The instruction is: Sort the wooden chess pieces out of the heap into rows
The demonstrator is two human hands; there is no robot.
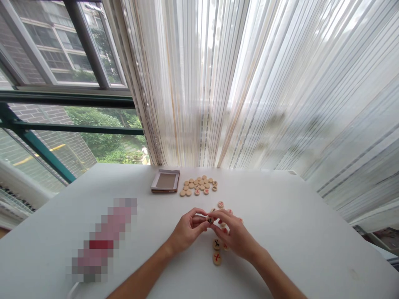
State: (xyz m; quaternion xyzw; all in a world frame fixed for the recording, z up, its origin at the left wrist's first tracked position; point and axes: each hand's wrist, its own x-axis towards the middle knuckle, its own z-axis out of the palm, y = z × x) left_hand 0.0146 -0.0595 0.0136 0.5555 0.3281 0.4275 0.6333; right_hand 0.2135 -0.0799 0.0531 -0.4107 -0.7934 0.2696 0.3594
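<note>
Between the fingertips of both hands is a round wooden Chinese chess piece (210,220) with a black character. My left hand (188,227) pinches it from the left, and my right hand (230,231) grips it from the right. Under and around my right hand lie several more pieces, partly covered by the fingers. A black-marked piece (216,243) and a red-marked piece (217,258) lie close together just below the hands. Another red-marked piece (220,204) shows beyond the right fingers.
Farther back on the white table (299,224) spreads a group of wooden pieces (196,182), mostly blank side up. An open shallow box (177,182) sits to their left. A blurred-out pink object (109,228) with a cable lies at left. Sheer curtains (193,104) hang behind.
</note>
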